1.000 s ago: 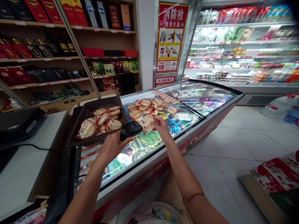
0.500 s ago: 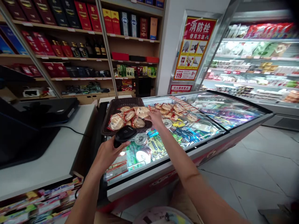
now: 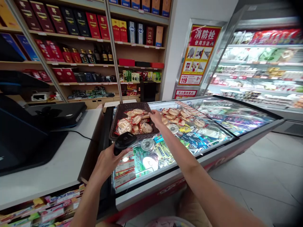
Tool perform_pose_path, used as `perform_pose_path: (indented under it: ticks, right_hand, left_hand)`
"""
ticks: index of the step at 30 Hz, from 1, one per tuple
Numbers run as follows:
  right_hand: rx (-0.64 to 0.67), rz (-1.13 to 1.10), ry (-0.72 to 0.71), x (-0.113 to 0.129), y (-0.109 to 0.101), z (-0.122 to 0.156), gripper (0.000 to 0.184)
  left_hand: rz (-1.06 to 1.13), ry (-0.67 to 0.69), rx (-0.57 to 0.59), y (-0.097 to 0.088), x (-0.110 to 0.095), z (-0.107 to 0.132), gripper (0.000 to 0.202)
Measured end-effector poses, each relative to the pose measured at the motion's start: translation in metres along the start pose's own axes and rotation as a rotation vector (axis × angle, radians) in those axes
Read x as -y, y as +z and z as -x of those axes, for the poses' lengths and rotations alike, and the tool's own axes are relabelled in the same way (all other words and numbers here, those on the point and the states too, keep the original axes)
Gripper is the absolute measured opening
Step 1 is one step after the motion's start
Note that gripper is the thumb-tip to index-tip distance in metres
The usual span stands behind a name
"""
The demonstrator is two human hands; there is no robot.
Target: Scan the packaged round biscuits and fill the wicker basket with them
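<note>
My left hand is wrapped round a black handheld barcode scanner, held over the near edge of a dark brown wicker basket. Inside the basket lie several round, pale flat biscuits in clear wrappers with red edges, one of them a large packet at the front left. At the basket's right side my right hand has its fingers closed in a pinch on the edge of a wrapped biscuit. My fingers partly hide that edge. More wrapped biscuits are heaped just right of this hand, on the freezer's glass top.
The basket rests on a glass-topped chest freezer full of colourful ice-cream packs. To the left stands a white counter with a monitor and a cable. Boxed bottles fill shelves behind; a lit display fridge stands at the right.
My right hand has lowered the wrapped biscuit from above the pile down among the others in the basket. The scanner stays in my left hand. The view has tilted slightly upward.
</note>
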State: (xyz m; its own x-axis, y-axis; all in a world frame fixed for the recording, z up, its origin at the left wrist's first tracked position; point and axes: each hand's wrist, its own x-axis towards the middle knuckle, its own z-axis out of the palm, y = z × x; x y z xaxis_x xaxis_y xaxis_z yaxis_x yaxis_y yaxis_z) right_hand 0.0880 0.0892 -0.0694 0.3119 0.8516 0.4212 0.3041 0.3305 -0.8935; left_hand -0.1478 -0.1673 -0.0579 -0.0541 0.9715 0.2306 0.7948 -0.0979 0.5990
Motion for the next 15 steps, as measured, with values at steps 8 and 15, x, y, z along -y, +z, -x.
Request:
perform_pose_path:
  ticks: [8, 15]
  right_hand:
    - [-0.496, 0.304, 0.168, -0.080, -0.166, -0.031, 0.038]
    - [-0.663, 0.399, 0.382, -0.133, -0.285, -0.061, 0.061]
  left_hand:
    - [-0.016, 0.186, 0.070, 0.035, -0.061, -0.028, 0.053]
    - [-0.066, 0.264, 0.163, 0.065, -0.118, -0.044, 0.053]
